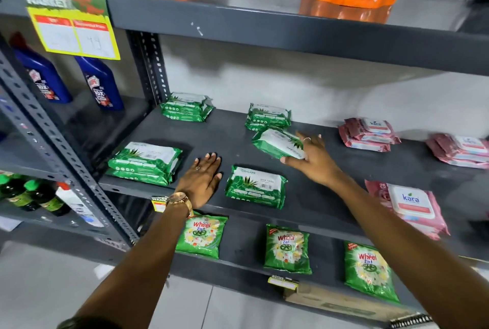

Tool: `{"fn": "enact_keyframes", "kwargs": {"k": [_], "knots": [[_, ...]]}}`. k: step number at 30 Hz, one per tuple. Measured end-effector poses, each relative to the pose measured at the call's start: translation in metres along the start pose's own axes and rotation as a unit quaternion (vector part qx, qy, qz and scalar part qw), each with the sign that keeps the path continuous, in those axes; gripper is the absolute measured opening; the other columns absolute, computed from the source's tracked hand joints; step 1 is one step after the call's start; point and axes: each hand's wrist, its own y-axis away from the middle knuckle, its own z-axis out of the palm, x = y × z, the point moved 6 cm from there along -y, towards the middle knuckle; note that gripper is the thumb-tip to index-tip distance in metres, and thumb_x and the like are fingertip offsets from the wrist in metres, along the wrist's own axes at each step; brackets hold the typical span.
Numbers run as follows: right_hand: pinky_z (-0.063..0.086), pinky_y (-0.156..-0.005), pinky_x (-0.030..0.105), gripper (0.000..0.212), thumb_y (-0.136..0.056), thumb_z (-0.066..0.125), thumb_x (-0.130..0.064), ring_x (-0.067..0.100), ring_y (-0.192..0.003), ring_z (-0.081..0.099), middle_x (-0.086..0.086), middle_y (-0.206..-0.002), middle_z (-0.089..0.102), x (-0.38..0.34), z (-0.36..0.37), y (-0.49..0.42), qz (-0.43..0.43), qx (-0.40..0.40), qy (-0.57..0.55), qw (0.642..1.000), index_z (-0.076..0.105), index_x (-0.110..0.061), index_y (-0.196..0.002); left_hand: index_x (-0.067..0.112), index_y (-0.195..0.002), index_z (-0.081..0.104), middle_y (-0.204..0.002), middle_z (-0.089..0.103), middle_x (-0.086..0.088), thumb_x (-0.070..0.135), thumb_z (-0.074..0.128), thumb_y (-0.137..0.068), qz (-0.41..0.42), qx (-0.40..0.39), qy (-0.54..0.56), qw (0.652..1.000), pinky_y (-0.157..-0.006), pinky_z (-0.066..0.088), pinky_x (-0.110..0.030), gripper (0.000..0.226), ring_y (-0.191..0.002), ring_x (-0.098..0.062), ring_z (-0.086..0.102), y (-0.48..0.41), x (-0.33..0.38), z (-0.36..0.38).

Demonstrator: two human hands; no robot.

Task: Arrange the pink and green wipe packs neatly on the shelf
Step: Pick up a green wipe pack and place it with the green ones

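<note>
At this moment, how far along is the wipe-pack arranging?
Partly done. Green packs already sit in stacks at back left, front left and back centre; pink packs sit stacked at right. In hand: the right hand holds a tilted green pack; the left hand lies flat on the shelf. Left: a single green pack and the front pink pack.

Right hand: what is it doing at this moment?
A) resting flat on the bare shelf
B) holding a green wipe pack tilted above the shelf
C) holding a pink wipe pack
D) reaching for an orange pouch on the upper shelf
B: the right hand has its fingers around a green wipe pack, tilted off the shelf; the left hand is the one lying flat on the shelf.
</note>
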Motion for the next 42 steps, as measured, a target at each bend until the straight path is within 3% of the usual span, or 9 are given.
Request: {"fn": "enact_keyframes", "kwargs": {"k": [12, 18, 21, 23, 26, 29, 31, 38, 42], "knots": [[0.000, -0.120, 0.039, 0.095, -0.085, 0.059, -0.050, 0.027, -0.149, 0.000, 0.008, -0.161, 0.010, -0.045, 0.037, 0.044, -0.032, -0.182, 0.006, 0.983, 0.007, -0.008, -0.152, 0.010, -0.148, 0.012, -0.159, 0.010, -0.009, 0.053, -0.004, -0.082, -0.005, 0.001, -0.002, 1.000, -0.120, -0.001, -0.033, 0.081, -0.147, -0.019, 0.004, 0.001, 0.002, -0.001], [0.048, -0.096, 0.042, 0.095, -0.071, 0.068, -0.061, 0.032, -0.125, 0.052, 0.013, -0.140, 0.052, -0.052, 0.027, 0.021, 0.026, -0.122, 0.069, 0.990, 0.037, -0.007, -0.143, 0.011, -0.149, 0.013, -0.159, 0.011, -0.008, 0.055, -0.007, -0.077, -0.005, 0.004, 0.012, 1.000, -0.120, 0.000, -0.034, 0.086, -0.147, -0.018, 0.004, 0.002, 0.002, -0.001], [0.044, -0.073, 0.036, 0.074, -0.079, 0.053, -0.068, 0.033, -0.102, 0.061, 0.014, -0.108, 0.063, -0.070, 0.027, 0.019, 0.023, -0.082, 0.165, 0.983, 0.057, -0.002, -0.111, 0.012, -0.149, 0.013, -0.159, 0.011, -0.007, 0.051, -0.001, -0.084, -0.007, 0.000, 0.013, 1.000, -0.120, 0.000, -0.034, 0.077, -0.147, -0.018, 0.004, 0.002, 0.001, -0.001], [0.043, -0.070, 0.036, 0.062, -0.092, 0.038, -0.058, 0.035, -0.098, 0.063, 0.016, -0.098, 0.063, -0.078, 0.026, 0.019, 0.004, -0.057, 0.206, 0.977, 0.060, -0.001, -0.102, 0.012, -0.149, 0.014, -0.159, 0.011, -0.007, 0.044, 0.007, -0.089, -0.010, -0.002, 0.011, 1.000, -0.120, 0.000, -0.034, 0.068, -0.147, -0.017, 0.004, 0.001, 0.002, -0.001], [0.050, -0.079, 0.044, 0.034, -0.096, 0.046, -0.010, 0.037, -0.110, 0.060, 0.017, -0.121, 0.062, -0.081, 0.017, 0.017, -0.069, -0.037, 0.281, 0.956, 0.048, -0.004, -0.129, 0.011, -0.149, 0.014, -0.159, 0.012, -0.007, 0.044, 0.008, -0.089, -0.011, 0.001, 0.010, 1.000, -0.120, 0.000, -0.035, 0.068, -0.147, -0.018, 0.004, 0.001, 0.001, -0.001], [0.034, -0.112, 0.049, 0.092, -0.078, 0.050, 0.019, 0.033, -0.145, 0.021, 0.008, -0.159, 0.022, -0.079, 0.025, 0.019, -0.199, -0.118, 0.327, 0.916, 0.015, -0.024, -0.152, 0.011, -0.148, 0.016, -0.159, 0.014, -0.008, 0.053, -0.002, -0.081, -0.007, 0.011, 0.020, 1.000, -0.120, 0.002, -0.035, 0.081, -0.147, -0.019, 0.007, 0.001, 0.001, -0.001], [0.015, -0.121, 0.050, 0.098, -0.076, 0.053, 0.020, 0.028, -0.150, -0.003, 0.000, -0.163, 0.003, -0.083, 0.033, 0.019, -0.267, -0.142, 0.346, 0.888, 0.015, -0.029, -0.152, 0.012, -0.148, 0.017, -0.159, 0.015, -0.008, 0.054, -0.003, -0.078, -0.008, 0.013, 0.023, 1.000, -0.120, 0.002, -0.035, 0.084, -0.147, -0.019, 0.008, 0.001, 0.001, -0.001], [0.006, -0.123, 0.042, 0.083, -0.080, 0.072, -0.027, 0.023, -0.149, -0.011, -0.001, -0.163, 0.003, -0.074, 0.037, 0.005, -0.210, -0.229, 0.266, 0.912, 0.027, -0.021, -0.149, 0.012, -0.148, 0.016, -0.159, 0.014, -0.008, 0.047, 0.006, -0.087, -0.011, 0.010, 0.018, 1.000, -0.121, 0.002, -0.035, 0.071, -0.147, -0.018, 0.007, 0.003, 0.002, -0.002], [0.030, -0.113, 0.042, 0.086, -0.080, 0.066, -0.049, 0.027, -0.146, 0.021, 0.010, -0.158, 0.024, -0.073, 0.034, 0.015, -0.123, -0.237, 0.197, 0.943, 0.030, -0.009, -0.147, 0.011, -0.148, 0.016, -0.159, 0.014, -0.008, 0.041, 0.012, -0.090, -0.010, 0.007, 0.022, 1.000, -0.121, 0.003, -0.036, 0.066, -0.147, -0.018, 0.006, 0.002, 0.001, -0.001]]}}
